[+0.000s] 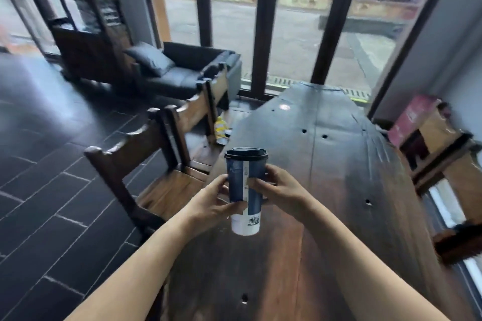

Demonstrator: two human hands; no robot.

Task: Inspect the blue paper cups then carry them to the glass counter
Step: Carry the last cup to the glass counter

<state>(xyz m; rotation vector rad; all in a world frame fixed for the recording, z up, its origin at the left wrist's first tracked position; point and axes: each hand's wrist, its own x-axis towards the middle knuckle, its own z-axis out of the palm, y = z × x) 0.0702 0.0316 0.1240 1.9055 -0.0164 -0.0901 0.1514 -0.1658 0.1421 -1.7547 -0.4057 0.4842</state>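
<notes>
Both hands, left hand (217,203) and right hand (279,191), pinch the lidded blue paper cup (245,190) above the tabletop (339,164), grip wrapped snug, probably for checking it over.

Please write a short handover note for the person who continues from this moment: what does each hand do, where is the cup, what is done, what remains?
Left hand: grips the blue paper cup at its left side.
Right hand: grips its right side.
Cup: upright, black lid on, held in the air above the wooden table.
Done: cup picked up.
Left: finish inspecting, carry to the glass counter, which is not in view.
</notes>
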